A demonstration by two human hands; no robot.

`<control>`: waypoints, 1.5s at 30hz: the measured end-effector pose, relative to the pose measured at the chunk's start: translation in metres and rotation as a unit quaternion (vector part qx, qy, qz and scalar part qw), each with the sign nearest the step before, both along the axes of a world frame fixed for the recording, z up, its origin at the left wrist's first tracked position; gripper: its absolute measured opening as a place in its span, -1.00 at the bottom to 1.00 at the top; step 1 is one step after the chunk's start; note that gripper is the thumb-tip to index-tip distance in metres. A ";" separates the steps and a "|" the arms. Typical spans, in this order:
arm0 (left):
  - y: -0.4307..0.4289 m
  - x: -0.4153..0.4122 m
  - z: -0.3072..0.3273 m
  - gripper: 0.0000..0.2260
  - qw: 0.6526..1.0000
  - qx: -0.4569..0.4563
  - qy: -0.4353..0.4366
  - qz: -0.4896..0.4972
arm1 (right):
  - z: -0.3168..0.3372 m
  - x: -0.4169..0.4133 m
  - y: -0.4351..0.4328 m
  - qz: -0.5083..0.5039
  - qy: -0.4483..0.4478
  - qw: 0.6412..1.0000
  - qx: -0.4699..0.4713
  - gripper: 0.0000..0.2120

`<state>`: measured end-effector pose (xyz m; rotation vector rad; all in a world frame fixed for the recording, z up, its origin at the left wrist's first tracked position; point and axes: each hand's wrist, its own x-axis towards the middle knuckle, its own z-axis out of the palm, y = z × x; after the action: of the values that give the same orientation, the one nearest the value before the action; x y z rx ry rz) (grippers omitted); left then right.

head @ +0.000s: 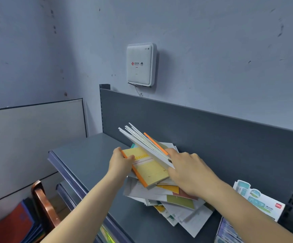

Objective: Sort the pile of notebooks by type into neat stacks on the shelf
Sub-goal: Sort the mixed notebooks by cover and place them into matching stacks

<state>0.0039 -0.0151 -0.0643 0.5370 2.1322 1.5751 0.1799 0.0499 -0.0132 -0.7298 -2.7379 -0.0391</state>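
Head view looks down over both forearms onto a grey shelf. I see the left hand clamped on the near left corner of a yellow notebook with an orange spine, thumb on the cover and the other fingers tucked under the edge. That notebook lies flat on top of the pile, directly between the two hands.

The right hand is closed on the lower end of a bundle of thin notebooks. The bundle tilts up and away from that hand towards the shelf's back panel, with its white page edges fanned and one orange spine showing. Its lower end sits just above the yellow notebook's far right edge. I cannot tell whether the two touch.

Under and in front of the right hand, the pile spreads loosely across the shelf, covers white, yellow, green and red, several skewed and overlapping. Right of the right forearm stands a printed packet. Beyond both hands a white router hangs on the wall. Below the left forearm, a brown chair back shows.
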 end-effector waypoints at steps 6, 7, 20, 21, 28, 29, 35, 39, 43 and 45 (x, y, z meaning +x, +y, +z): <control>-0.015 -0.007 -0.005 -0.61 0.999 -0.027 0.012 -0.022 | -0.014 -0.002 -0.007 0.003 0.004 0.999 0.049 -0.72; -0.020 -0.007 -0.005 -0.53 1.000 -0.015 -0.007 -0.026 | -0.016 -0.002 -0.009 0.008 0.009 0.999 0.052 -0.73; -0.034 0.003 0.008 -0.57 0.971 0.135 -0.140 -0.139 | -0.054 -0.005 -0.025 -0.029 -0.006 0.995 0.093 -0.32; -0.033 0.004 0.009 -0.60 0.973 0.119 -0.129 -0.150 | -0.052 -0.002 -0.028 -0.022 -0.009 0.996 0.081 -0.29; -0.020 0.002 0.007 -0.72 0.984 0.084 -0.127 -0.088 | -0.016 0.002 0.020 0.033 0.064 0.968 -0.240 -0.33; -0.019 0.001 0.006 -0.73 0.983 0.089 -0.132 -0.085 | -0.015 0.002 0.035 -0.008 0.109 0.961 -0.252 -0.36; -0.020 0.002 0.001 -0.72 0.977 0.120 -0.159 -0.072 | -0.030 0.001 0.078 -0.090 0.064 0.895 -0.432 -0.58; -0.019 0.003 0.001 -0.63 0.976 0.126 -0.168 -0.065 | -0.035 -0.008 0.082 -0.119 0.070 0.893 -0.429 -0.53; -0.020 0.003 0.002 -0.53 0.975 0.137 -0.161 -0.067 | -0.030 -0.010 0.074 -0.166 0.033 0.931 -0.324 -0.54; -0.019 0.003 0.005 -0.48 0.976 0.139 -0.150 -0.071 | -0.030 -0.009 0.074 -0.142 0.076 0.921 -0.354 -0.55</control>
<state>0.0065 -0.0343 -0.0588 0.4920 1.6294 1.7574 0.1713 0.1241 -0.0431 -1.2406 -2.4418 0.9436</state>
